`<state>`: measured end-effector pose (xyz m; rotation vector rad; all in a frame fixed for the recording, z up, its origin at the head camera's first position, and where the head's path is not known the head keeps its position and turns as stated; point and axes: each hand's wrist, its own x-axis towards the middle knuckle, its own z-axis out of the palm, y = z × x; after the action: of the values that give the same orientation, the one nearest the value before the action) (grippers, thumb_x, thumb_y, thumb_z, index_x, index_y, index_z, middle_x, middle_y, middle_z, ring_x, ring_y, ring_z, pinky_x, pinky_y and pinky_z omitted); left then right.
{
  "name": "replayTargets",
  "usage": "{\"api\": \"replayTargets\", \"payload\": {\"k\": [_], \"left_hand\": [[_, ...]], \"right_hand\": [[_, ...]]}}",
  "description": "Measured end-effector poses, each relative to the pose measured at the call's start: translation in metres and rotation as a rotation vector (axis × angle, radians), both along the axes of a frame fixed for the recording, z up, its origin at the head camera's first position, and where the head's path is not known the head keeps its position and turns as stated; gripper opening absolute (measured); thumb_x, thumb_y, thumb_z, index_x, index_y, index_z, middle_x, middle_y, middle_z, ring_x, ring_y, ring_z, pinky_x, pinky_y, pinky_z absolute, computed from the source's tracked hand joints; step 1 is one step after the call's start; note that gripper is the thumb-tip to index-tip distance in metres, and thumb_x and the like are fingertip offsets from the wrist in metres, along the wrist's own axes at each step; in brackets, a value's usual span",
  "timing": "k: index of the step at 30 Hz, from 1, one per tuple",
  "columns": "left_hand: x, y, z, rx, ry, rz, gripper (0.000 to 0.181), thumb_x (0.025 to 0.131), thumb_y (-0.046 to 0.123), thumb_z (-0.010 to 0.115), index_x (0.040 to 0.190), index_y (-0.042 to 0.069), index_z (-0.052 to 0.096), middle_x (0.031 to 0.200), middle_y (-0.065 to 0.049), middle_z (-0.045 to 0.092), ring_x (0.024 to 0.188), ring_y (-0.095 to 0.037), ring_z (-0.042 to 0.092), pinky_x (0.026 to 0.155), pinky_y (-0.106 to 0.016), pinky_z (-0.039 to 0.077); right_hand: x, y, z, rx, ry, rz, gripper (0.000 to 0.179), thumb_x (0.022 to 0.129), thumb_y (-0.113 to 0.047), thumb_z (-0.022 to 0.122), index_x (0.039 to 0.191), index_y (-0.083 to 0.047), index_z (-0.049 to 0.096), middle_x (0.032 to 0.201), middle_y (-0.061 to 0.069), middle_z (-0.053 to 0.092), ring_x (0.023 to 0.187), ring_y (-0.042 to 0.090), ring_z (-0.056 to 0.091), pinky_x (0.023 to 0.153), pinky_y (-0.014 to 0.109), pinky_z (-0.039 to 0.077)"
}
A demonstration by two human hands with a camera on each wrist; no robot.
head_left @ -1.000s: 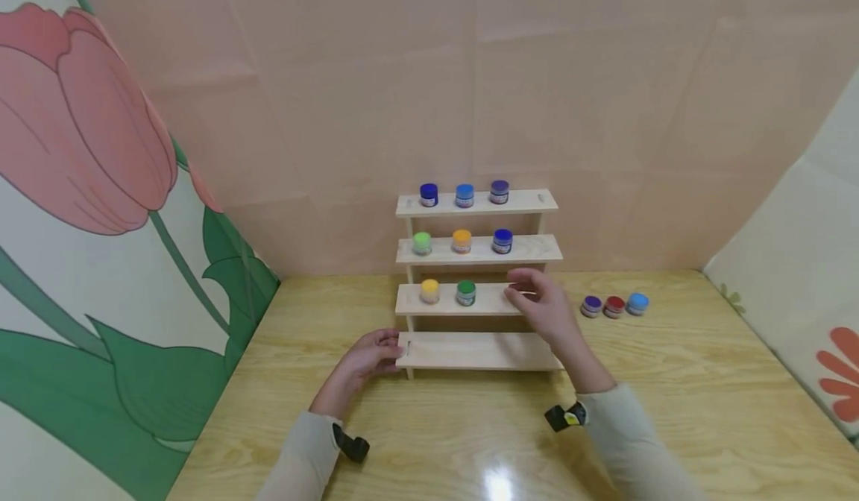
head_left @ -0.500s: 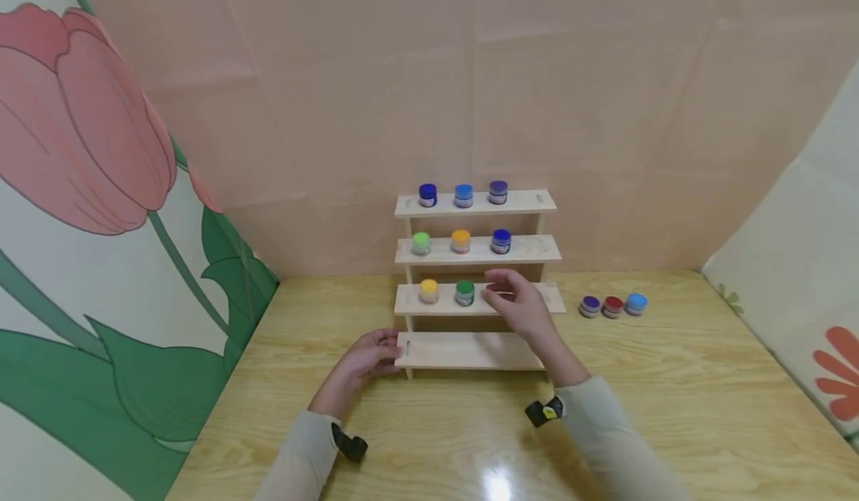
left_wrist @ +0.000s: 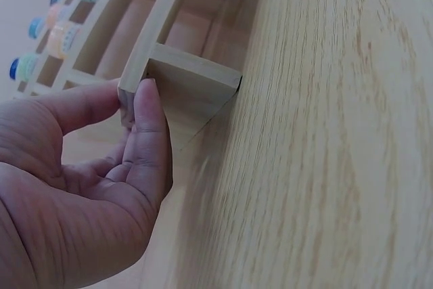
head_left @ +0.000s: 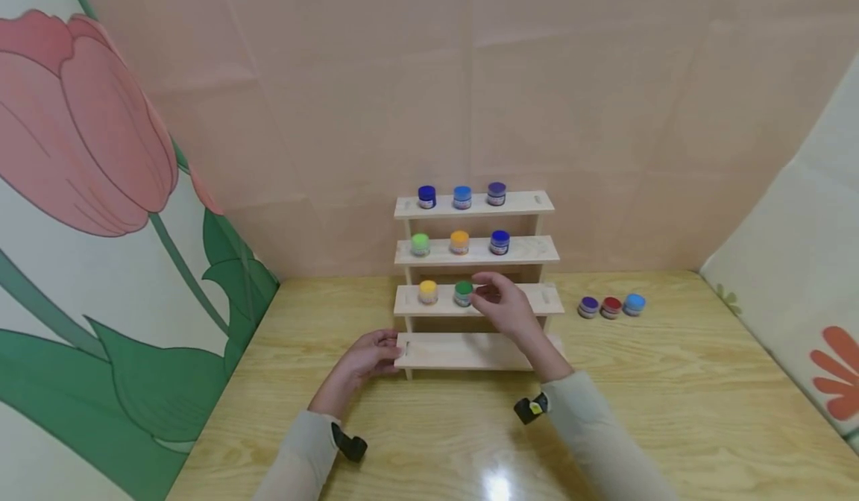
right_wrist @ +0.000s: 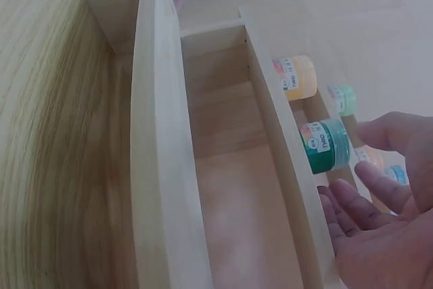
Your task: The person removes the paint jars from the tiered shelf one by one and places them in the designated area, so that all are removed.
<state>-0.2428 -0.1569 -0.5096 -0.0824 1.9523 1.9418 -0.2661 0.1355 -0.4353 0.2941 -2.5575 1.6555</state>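
A four-tier wooden display rack (head_left: 483,352) stands on the table. My left hand (head_left: 369,353) pinches the left end of its lowest shelf between thumb and fingers, as the left wrist view also shows. My right hand (head_left: 505,309) is at the third shelf from the top, just right of the green paint jar (head_left: 464,293). In the right wrist view its thumb and fingers are spread beside the green jar (right_wrist: 325,145), with a gap visible and nothing held. Left of that jar sits a yellow-orange jar (head_left: 428,292) on the same shelf.
Blue and purple jars, among them a light blue jar (head_left: 462,197), line the top shelf. Light green, orange (head_left: 459,242) and dark blue jars stand on the second. Purple, red (head_left: 611,307) and light blue jars sit on the table right of the rack. A cloth backdrop rises behind.
My right hand has moved left along the third shelf, from its right part to beside the green jar. The left hand keeps its hold on the lowest shelf.
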Motion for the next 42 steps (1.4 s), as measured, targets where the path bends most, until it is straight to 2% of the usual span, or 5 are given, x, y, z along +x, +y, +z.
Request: {"api": "replayTargets", "payload": {"k": [7,12,24,31,42], "left_hand": [[0.000,-0.001,-0.003,0.001,-0.004,0.006,0.055,0.094,-0.003,0.064,0.144,-0.011,0.043,0.113,-0.013,0.061,0.087,-0.018,0.065,0.068,-0.026,0.059],[-0.001,-0.002,-0.007,-0.004,-0.012,0.006,0.055,0.094,-0.003,0.065,0.144,-0.010,0.044,0.113,-0.013,0.061,0.088,-0.018,0.065,0.069,-0.026,0.060],[-0.001,0.000,-0.002,-0.005,-0.004,0.014,0.054,0.094,-0.004,0.064,0.144,-0.010,0.044,0.112,-0.013,0.060,0.086,-0.017,0.064,0.068,-0.025,0.059],[-0.001,0.000,-0.004,0.003,-0.001,0.012,0.055,0.093,-0.004,0.064,0.144,-0.010,0.044,0.108,-0.010,0.058,0.085,-0.016,0.064,0.067,-0.024,0.060],[0.001,0.000,-0.002,0.012,-0.003,0.012,0.055,0.093,-0.005,0.064,0.144,-0.011,0.043,0.109,-0.009,0.058,0.085,-0.016,0.063,0.067,-0.024,0.060]], "right_hand": [[-0.004,-0.008,-0.002,-0.004,0.043,0.039,0.043,0.093,-0.011,0.073,0.132,-0.001,0.060,0.127,0.017,0.064,0.115,0.033,0.063,0.103,0.046,0.052],[-0.002,-0.014,0.000,0.013,0.042,0.042,0.043,0.091,-0.010,0.075,0.131,-0.001,0.061,0.122,0.017,0.065,0.113,0.033,0.065,0.099,0.044,0.055],[-0.006,-0.024,-0.001,0.199,0.029,-0.036,0.051,0.090,-0.017,0.078,0.134,-0.003,0.057,0.127,0.016,0.060,0.116,0.031,0.059,0.100,0.046,0.053],[-0.006,-0.025,-0.003,0.194,0.043,-0.068,0.045,0.089,-0.016,0.079,0.129,-0.005,0.062,0.122,0.013,0.061,0.111,0.030,0.060,0.096,0.045,0.054],[0.010,-0.006,0.009,0.137,0.125,-0.052,0.044,0.088,-0.010,0.077,0.130,-0.003,0.064,0.118,0.016,0.060,0.108,0.030,0.062,0.094,0.041,0.058]]}}
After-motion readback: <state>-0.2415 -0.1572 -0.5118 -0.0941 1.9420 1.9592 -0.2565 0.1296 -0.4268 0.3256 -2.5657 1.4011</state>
